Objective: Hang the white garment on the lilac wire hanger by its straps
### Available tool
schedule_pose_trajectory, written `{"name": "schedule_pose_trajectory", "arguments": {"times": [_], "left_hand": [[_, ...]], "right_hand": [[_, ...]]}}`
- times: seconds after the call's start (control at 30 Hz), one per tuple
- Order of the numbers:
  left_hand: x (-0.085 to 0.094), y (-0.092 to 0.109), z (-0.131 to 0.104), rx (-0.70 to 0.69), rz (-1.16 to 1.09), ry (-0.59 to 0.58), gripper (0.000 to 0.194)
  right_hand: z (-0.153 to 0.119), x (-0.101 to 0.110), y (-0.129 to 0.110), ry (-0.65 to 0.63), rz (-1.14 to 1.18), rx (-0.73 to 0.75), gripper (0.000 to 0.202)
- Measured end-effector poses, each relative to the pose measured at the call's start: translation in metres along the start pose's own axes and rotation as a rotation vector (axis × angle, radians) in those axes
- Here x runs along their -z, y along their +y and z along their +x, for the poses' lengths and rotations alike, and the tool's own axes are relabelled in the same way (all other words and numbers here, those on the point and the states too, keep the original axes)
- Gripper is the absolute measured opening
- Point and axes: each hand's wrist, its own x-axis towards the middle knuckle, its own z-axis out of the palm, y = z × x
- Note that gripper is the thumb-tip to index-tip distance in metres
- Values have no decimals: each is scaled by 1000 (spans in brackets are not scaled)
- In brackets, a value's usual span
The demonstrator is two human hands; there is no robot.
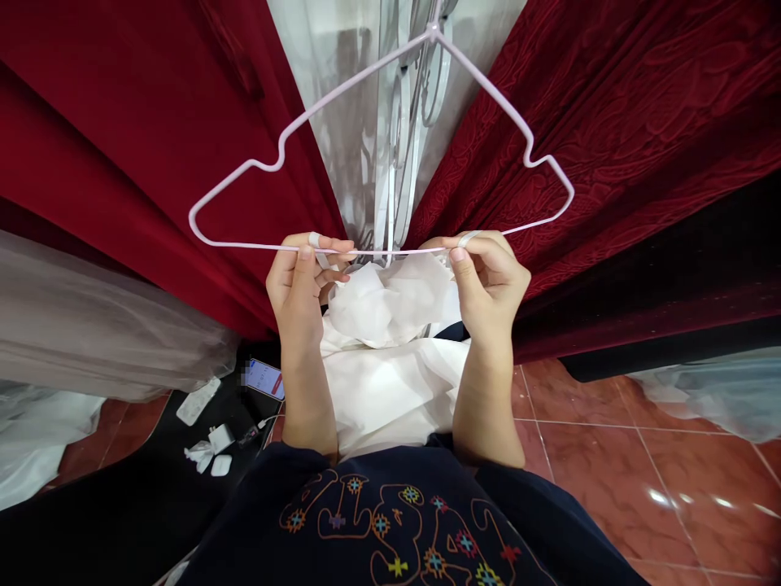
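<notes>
- The left hand (298, 289) pinches the lower bar of a pale pink wire clothes hanger (434, 32) between thumb and index finger, its other fingers partly curled below the bar.
- The right hand (493, 285) grips the same bar farther along, thumb pressed on the near side and fingers bent behind it.
- The hanger is held up in front of the person, its shoulders above the hands and its hook cut off by the top edge of the view.
- A white band (469, 238) wraps a finger of the right hand; similar bands show on the left.
- Below and between the forearms, white fabric (394, 382) lies in folds, with a sheer bunched layer (375, 301) just under the bar.
- A dark shirt (342, 561) with colourful embroidery covers the person's torso.
- To the left, a lit smartphone (264, 378) and a white charger (220, 439) lie on a black surface (134, 505).
- Dark red curtains (610, 106) hang on both sides, above reddish floor tiles (591, 456).
</notes>
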Motion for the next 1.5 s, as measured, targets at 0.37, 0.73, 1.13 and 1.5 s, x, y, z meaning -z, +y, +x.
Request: {"name": "schedule_pose_trajectory", "arguments": {"times": [0.37,0.73,1.13,1.5], "left_hand": [[50,-2,23,-487,-56,468,29],[60,28,52,-636,227,-60,49],[39,66,91,-471,561,-439,15],[27,-3,38,-33,-269,101,33]], "right_hand": [[9,14,15,8,-112,127,16],[11,14,16,-38,-68,143,14],[7,10,15,-2,-49,130,13],[3,3,12,-10,-71,140,13]]}}
